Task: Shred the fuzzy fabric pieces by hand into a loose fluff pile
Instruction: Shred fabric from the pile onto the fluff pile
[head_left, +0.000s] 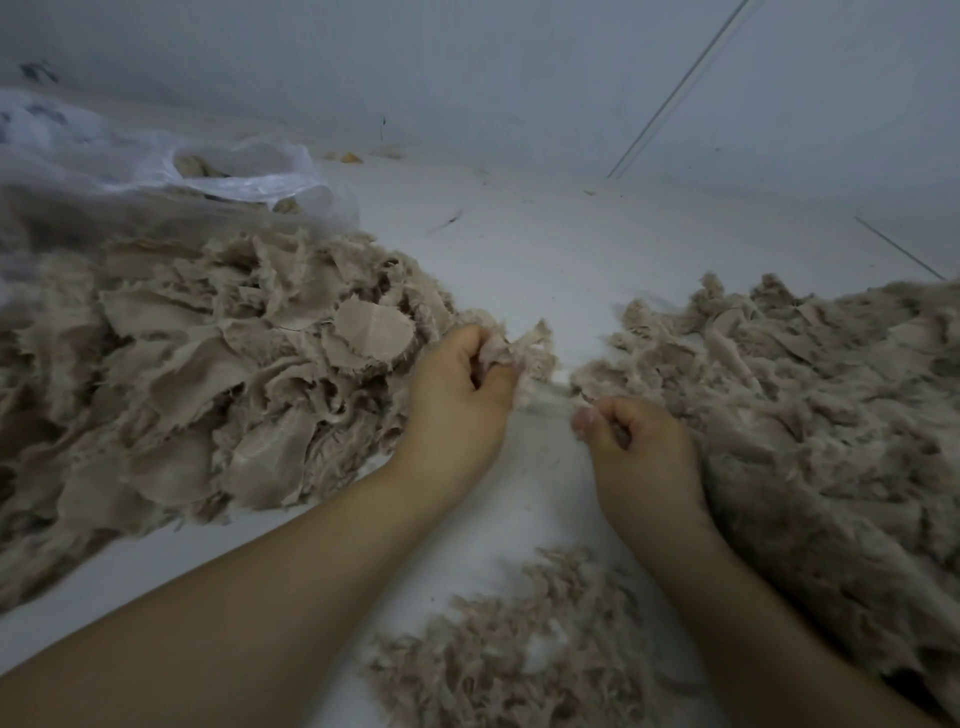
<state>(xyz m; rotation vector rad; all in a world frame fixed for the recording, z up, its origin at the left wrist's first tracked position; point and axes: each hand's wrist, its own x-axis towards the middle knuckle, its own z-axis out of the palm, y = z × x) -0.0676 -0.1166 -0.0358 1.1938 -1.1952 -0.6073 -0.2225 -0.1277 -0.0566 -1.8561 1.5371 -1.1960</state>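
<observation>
A big heap of beige fuzzy fabric pieces (208, 374) fills the left side of the white floor. My left hand (462, 395) grips one fuzzy fabric piece (514, 348) at the heap's right edge. My right hand (634, 447) pinches a thin strand of fibres (550, 402) that stretches between both hands. A second heap of torn fabric and fluff (810, 415) lies to the right, touching my right hand. A smaller pile of loose shredded fluff (524, 654) sits near the bottom, between my forearms.
A translucent plastic bag (156, 161) holding more beige material lies at the back left behind the heap. A pale wall (519, 78) rises at the back. Bare white floor (545, 249) shows between the two heaps. Small scraps (348, 156) lie by the wall.
</observation>
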